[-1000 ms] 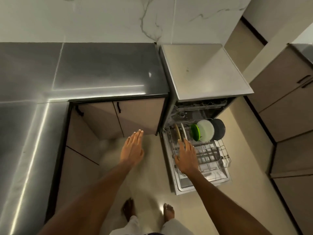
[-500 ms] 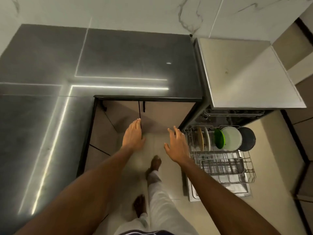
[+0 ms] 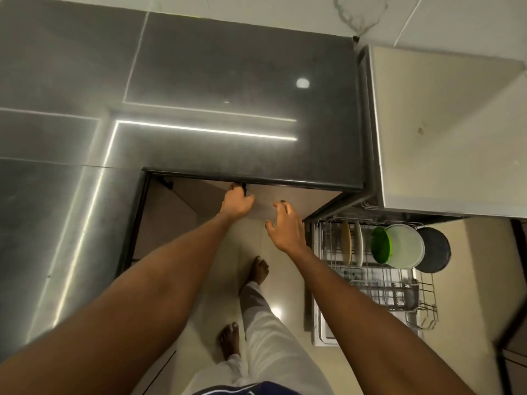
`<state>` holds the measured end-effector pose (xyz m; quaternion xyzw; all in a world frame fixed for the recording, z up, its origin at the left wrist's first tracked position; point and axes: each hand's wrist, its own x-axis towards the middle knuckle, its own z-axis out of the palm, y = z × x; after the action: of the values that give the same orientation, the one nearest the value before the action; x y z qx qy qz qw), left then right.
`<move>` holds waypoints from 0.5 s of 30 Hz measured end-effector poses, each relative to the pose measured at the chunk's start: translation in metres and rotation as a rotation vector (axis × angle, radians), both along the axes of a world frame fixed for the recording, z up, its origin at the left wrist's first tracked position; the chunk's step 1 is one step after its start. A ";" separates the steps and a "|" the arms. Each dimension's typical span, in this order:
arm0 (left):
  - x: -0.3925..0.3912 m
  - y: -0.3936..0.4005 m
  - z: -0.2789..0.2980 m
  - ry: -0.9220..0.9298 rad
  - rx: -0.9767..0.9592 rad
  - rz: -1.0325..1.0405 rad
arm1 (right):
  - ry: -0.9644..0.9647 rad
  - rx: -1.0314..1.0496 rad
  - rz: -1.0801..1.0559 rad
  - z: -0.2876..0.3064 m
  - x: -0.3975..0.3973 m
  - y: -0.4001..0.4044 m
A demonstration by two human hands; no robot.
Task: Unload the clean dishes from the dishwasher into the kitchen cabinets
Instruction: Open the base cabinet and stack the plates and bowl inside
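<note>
Below the dark bench (image 3: 242, 81), your left hand (image 3: 236, 202) curls on the black cabinet handle (image 3: 243, 189) straight ahead, while your right hand (image 3: 286, 230), empty and spread, hangs just left of the dishwasher rack (image 3: 393, 295) with its upright plates (image 3: 403, 246).

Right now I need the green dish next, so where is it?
In the head view, right side: the green bowl stands in the pulled-out dishwasher rack, between a white plate and a white lid.
</note>
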<state>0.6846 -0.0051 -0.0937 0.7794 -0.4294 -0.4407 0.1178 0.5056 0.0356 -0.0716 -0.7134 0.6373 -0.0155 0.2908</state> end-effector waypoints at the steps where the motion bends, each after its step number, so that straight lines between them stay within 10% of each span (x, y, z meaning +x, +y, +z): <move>1: -0.004 -0.005 -0.001 0.040 0.005 0.053 | 0.001 0.010 0.003 -0.003 0.000 -0.005; 15: -0.015 0.036 0.002 0.039 -0.004 0.027 | -0.316 0.111 -0.338 -0.005 0.029 -0.012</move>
<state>0.6696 0.0307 -0.0921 0.7762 -0.4176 -0.4532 0.1334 0.5342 0.0231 -0.0770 -0.5680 0.6944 -0.1402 0.4189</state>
